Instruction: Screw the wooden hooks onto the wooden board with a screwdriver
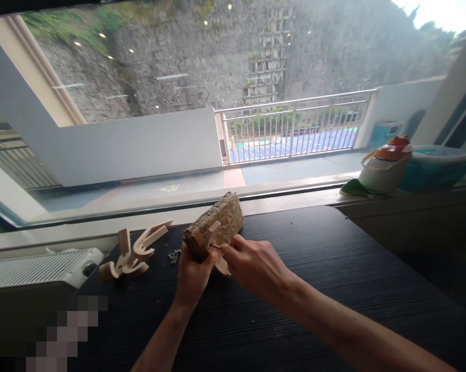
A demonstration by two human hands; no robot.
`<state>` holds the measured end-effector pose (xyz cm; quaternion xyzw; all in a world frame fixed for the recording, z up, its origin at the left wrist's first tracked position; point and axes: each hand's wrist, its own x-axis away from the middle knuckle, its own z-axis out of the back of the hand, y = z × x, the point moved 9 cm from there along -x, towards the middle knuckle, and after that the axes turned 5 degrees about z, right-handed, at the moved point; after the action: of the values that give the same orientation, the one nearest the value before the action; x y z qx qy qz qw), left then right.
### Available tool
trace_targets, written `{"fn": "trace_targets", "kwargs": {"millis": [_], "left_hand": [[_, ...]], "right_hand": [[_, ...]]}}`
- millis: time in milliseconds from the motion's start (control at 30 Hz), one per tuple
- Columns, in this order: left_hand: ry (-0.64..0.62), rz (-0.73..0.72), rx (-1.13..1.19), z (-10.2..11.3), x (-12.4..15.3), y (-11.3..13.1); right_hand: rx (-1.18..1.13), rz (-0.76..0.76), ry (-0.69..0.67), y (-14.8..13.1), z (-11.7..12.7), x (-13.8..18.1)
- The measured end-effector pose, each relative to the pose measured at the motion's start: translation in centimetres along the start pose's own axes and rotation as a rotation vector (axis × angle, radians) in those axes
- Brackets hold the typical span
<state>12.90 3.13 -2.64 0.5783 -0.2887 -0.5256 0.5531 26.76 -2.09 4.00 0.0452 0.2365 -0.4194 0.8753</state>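
My left hand (194, 274) is closed around the lower near end of a rough brown block (228, 217) with a flaky, bark-like surface, tilted on the table. Against its near face lies a pale wooden hook (214, 231), curved at the bottom, with my left thumb beside it. My right hand (252, 258) is closed at the hook's right side, fingers pinched on a thin dark metal shaft (214, 246) that meets the hook's middle. Its other end is hidden in my fingers, so I cannot tell whether it is a screw or a tool.
Several loose wooden hooks (126, 261) lie left on the black table (314, 310), with small screws (174, 257) near my left hand. A white radiator (39, 268) borders the left edge. A bottle (388, 160) and teal basket (438, 170) stand on the sill (287, 194) before the window.
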Motion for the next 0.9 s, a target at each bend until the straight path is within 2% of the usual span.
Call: {"fn": "trace_targets", "kwargs": {"millis": [67,133,233,300,367,433,533,633,767,833,900], "left_hand": [[0.024,-0.016,-0.034,0.2,-0.1,0.2],[0.03,-0.04,-0.071,0.2,0.0,0.7],[0.027,-0.07,-0.138,0.2,0.2,1.2],[0.023,-0.086,-0.171,0.1,0.3,1.3],[0.026,-0.094,-0.185,0.0,0.4,1.2],[0.043,-0.097,-0.179,0.1,0.3,1.1],[0.07,-0.084,-0.145,0.4,0.1,0.8],[0.067,-0.046,-0.128,0.6,-0.2,0.3],[0.04,-0.011,-0.136,0.7,-0.5,-0.2],[0.046,-0.022,-0.169,0.8,-0.5,0.0],[0.05,-0.036,-0.199,0.7,-0.4,0.3]], "right_hand": [[0.021,0.052,-0.008,-0.3,-0.5,-0.1],[-0.098,-0.009,0.027,0.6,-1.0,-0.1],[-0.568,-0.233,0.082,3.5,-2.7,0.1],[-0.9,-0.364,0.053,4.7,-4.5,0.4],[-1.058,-0.44,0.008,5.1,-5.6,0.5],[-1.002,-0.449,0.003,5.2,-5.1,0.6],[-0.695,-0.369,0.066,4.6,-2.7,0.4],[-0.426,-0.181,0.108,2.7,-0.7,0.2],[-0.138,0.081,0.04,0.4,-1.2,0.2],[-0.105,0.102,0.035,0.5,-1.9,0.3],[-0.251,0.006,0.073,1.7,-2.2,0.2]]}}
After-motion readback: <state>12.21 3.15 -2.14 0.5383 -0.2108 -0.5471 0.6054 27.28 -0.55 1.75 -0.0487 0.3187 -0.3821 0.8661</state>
